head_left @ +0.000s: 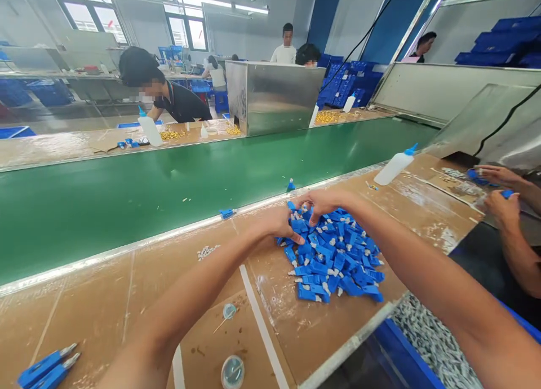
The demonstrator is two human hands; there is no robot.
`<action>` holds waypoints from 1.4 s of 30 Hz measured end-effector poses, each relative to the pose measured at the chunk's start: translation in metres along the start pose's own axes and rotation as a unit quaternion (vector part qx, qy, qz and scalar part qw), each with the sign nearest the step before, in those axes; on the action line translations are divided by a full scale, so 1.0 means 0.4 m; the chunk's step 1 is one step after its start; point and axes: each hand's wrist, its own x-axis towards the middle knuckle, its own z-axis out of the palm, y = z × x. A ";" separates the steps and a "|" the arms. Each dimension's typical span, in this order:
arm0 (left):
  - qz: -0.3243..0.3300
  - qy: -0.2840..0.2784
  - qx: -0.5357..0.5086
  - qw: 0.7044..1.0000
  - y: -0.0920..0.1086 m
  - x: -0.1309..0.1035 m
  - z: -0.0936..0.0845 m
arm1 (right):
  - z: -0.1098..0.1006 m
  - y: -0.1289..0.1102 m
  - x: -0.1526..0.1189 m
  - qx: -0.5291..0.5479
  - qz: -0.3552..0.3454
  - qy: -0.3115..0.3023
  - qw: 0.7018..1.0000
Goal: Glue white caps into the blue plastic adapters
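Observation:
A big heap of small blue plastic parts with whitish tips [333,259] lies on the brown cardboard-covered bench. At its far left edge is my left hand [282,222], touching the parts with its thumb apart from the curved fingers. My right hand [324,202] reaches over the back of the heap, thumb and fingers apart and curved down around some parts. Parts hide some fingertips, and no piece is clearly gripped. Just beyond my hands, one blue part [291,185] is at the belt's edge, and another blue part [227,213] lies farther left.
A green conveyor belt [190,180] runs behind the bench. Two blue-handled tools [48,369], a small round cup [232,372] and grey pellets [207,252] lie left. A white bottle [395,168] stands right, near a co-worker's hands [502,191]. Below is a blue crate [406,355].

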 end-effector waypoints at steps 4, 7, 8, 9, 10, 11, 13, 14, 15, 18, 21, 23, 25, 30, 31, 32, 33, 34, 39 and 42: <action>-0.071 0.062 0.061 0.994 -0.055 -0.035 -0.100 | -0.043 0.076 0.049 -0.020 0.062 0.058 0.996; -0.144 0.131 0.121 0.973 -0.145 -0.085 -0.187 | -0.046 0.088 0.132 -0.027 0.077 0.119 0.990; -0.165 0.147 0.141 0.965 -0.177 -0.099 -0.207 | -0.040 0.084 0.164 -0.026 0.073 0.135 0.988; -0.182 0.156 0.158 0.958 -0.207 -0.111 -0.219 | -0.033 0.076 0.196 -0.025 0.066 0.149 0.986; -0.195 0.160 0.173 0.952 -0.234 -0.120 -0.224 | -0.024 0.066 0.227 -0.024 0.059 0.159 0.985; -0.203 0.159 0.185 0.948 -0.257 -0.124 -0.223 | -0.015 0.054 0.256 -0.024 0.051 0.167 0.984; -0.210 0.154 0.205 0.943 -0.291 -0.122 -0.208 | 0.001 0.028 0.304 -0.026 0.034 0.175 0.984; -0.211 0.152 0.216 0.941 -0.302 -0.118 -0.197 | 0.006 0.016 0.323 -0.027 0.025 0.175 0.984; -0.211 0.152 0.227 0.939 -0.310 -0.113 -0.187 | 0.009 0.006 0.336 -0.029 0.016 0.173 0.984; -0.215 0.160 0.257 0.929 -0.321 -0.110 -0.166 | 0.003 -0.007 0.351 -0.032 -0.003 0.165 0.986; -0.237 0.171 0.278 0.915 -0.319 -0.129 -0.162 | -0.020 0.011 0.327 -0.036 -0.004 0.157 0.987; -0.259 0.174 0.283 0.907 -0.311 -0.146 -0.165 | -0.036 0.034 0.290 -0.039 -0.002 0.137 0.990; -0.282 0.169 0.282 0.901 -0.297 -0.163 -0.169 | -0.046 0.058 0.241 -0.042 0.003 0.100 0.994; -0.298 0.152 0.261 0.905 -0.246 -0.189 -0.176 | -0.062 0.094 0.088 -0.032 0.003 0.042 0.999; -0.292 0.152 0.256 0.909 -0.234 -0.191 -0.176 | -0.066 0.096 0.055 -0.030 0.002 0.050 0.998; -0.285 0.152 0.251 0.913 -0.222 -0.191 -0.173 | -0.068 0.095 0.021 -0.028 0.000 0.064 0.998; -0.275 0.153 0.246 0.917 -0.210 -0.188 -0.169 | -0.068 0.092 -0.012 -0.025 -0.001 0.083 0.996; -0.264 0.153 0.241 0.921 -0.197 -0.181 -0.161 | -0.065 0.085 -0.046 -0.019 -0.004 0.104 0.994; -0.169 0.137 0.206 0.954 -0.104 -0.097 -0.064 | 0.002 0.001 -0.210 0.061 -0.078 0.185 0.978; -0.090 0.106 0.170 0.975 -0.043 -0.058 0.003 | 0.077 -0.064 -0.284 0.126 -0.153 0.251 0.948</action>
